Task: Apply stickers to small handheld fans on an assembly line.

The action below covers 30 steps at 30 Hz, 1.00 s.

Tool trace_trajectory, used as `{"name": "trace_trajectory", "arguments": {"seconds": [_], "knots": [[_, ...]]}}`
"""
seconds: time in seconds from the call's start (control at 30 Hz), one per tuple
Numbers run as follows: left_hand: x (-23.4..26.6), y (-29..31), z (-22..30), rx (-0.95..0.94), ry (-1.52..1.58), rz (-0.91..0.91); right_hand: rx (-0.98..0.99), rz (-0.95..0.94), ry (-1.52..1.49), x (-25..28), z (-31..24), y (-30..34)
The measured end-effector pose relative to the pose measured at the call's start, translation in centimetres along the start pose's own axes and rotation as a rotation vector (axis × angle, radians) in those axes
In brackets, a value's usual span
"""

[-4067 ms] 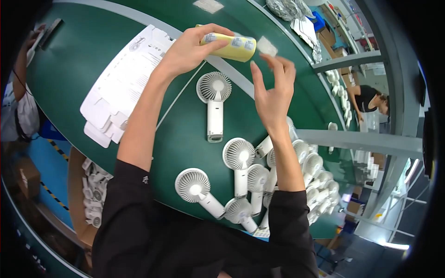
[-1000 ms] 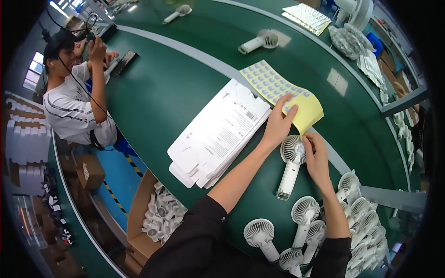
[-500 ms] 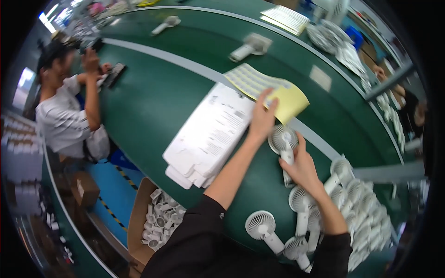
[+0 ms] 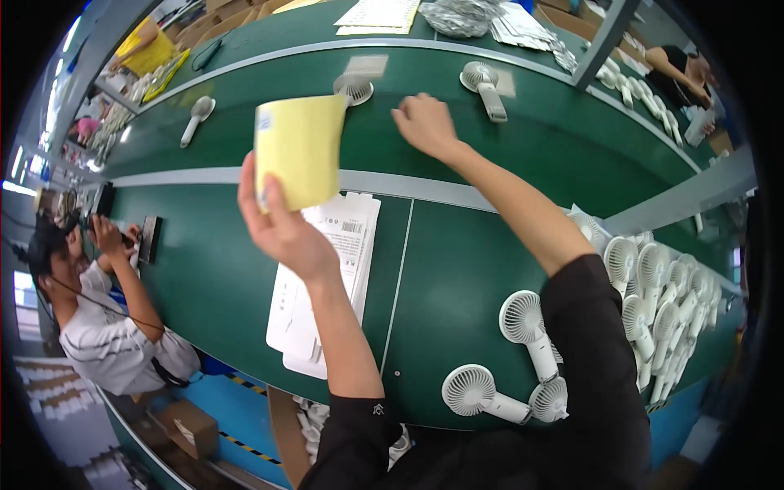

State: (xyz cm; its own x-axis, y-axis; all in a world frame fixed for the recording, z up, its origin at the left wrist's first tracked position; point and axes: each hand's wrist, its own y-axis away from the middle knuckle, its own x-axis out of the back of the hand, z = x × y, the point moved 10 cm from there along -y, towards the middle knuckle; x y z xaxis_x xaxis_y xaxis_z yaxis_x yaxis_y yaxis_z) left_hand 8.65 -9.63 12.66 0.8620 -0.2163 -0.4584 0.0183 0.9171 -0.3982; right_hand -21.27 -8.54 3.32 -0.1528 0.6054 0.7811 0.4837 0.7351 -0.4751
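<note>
My left hand (image 4: pixel 286 229) is raised over the bench, its thumb and fingers closed on a curved yellow sticker sheet (image 4: pixel 304 163). Bluish labels show at the sheet's left edge. Stretched out over the far green strip, my right hand (image 4: pixel 426 126) has its fingers curled in, and nothing shows in them. A white handheld fan (image 4: pixel 480 80) lies to the right of that hand. Another fan (image 4: pixel 356 90) lies to its left, partly behind the yellow sheet. Below my left hand, flat white printed cartons (image 4: pixel 359 237) are stacked, partly covered by my forearm.
Several fans (image 4: pixel 665 286) are piled at the right, and a few lie by my right sleeve, one (image 4: pixel 469 390) near the front edge. A grey rail (image 4: pixel 220 175) divides bench and strip. A person (image 4: pixel 114 327) sits at left. An open box (image 4: pixel 286 429) holds white parts.
The fan has left my right hand, and a fan now lies on the far strip beside it. My left hand has lifted the yellow sheet off the bench. The view has shifted.
</note>
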Motion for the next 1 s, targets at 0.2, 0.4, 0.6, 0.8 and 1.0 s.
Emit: {"name": "trace_trajectory", "arguments": {"seconds": [0.2,0.4,0.6,0.8,1.0], "knots": [[1.9,-0.8,1.4,-0.019,0.050,0.086,-0.560,-0.203,-0.212,-9.3,-0.2,-3.9],[1.8,-0.6,0.6,0.004,-0.015,0.078,-0.622,-0.056,-0.040,-11.7,-2.4,-5.8],[1.3,-0.8,0.1,0.025,-0.026,0.037,-0.542,-0.289,-0.439,-12.7,-0.3,-5.1],[0.7,-0.4,-0.2,0.011,-0.106,0.000,-0.640,-0.415,-1.059,-5.5,0.4,1.9],[-1.9,0.6,-0.9,0.070,-0.190,-0.105,-0.659,-0.370,-1.232,2.5,1.6,7.9]]}}
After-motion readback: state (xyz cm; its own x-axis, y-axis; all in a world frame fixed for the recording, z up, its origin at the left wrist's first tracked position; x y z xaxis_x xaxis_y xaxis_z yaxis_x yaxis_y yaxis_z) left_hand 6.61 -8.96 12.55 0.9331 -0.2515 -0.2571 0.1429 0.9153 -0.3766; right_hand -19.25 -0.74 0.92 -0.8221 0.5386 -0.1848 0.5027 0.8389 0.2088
